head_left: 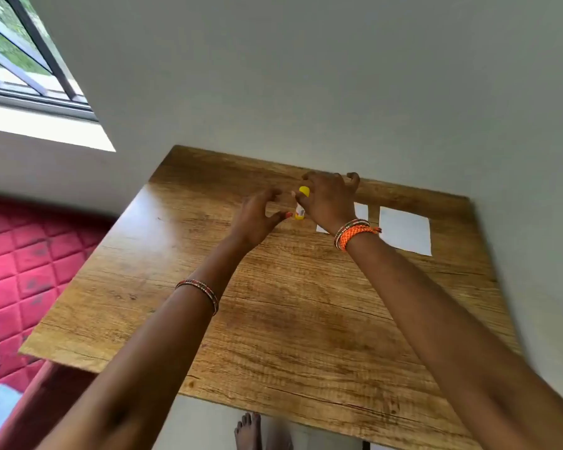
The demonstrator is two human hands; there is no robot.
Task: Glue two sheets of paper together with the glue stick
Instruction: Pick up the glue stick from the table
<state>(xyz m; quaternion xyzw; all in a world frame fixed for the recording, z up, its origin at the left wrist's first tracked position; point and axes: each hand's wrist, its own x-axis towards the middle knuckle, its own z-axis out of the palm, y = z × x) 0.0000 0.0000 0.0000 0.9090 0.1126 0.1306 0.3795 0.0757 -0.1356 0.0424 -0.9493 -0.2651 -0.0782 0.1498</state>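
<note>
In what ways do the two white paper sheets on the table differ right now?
The right sheet lies fully in view, while the left sheet is mostly hidden behind the right hand and its wrist. The right sheet lies clear of both hands; the left sheet lies just beside the glue stick that the right hand holds. Both are white, lie flat on the wooden table and sit apart, not yet joined.

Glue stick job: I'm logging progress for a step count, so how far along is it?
Hardly begun. Done: two white paper sheets, one fully visible, the other partly behind the wrist, lie apart on the wooden table. In hand: the right hand grips the yellow glue stick near its cap; the left hand reaches for its base. Left: uncapping it, gluing and pressing the sheets together.
</note>
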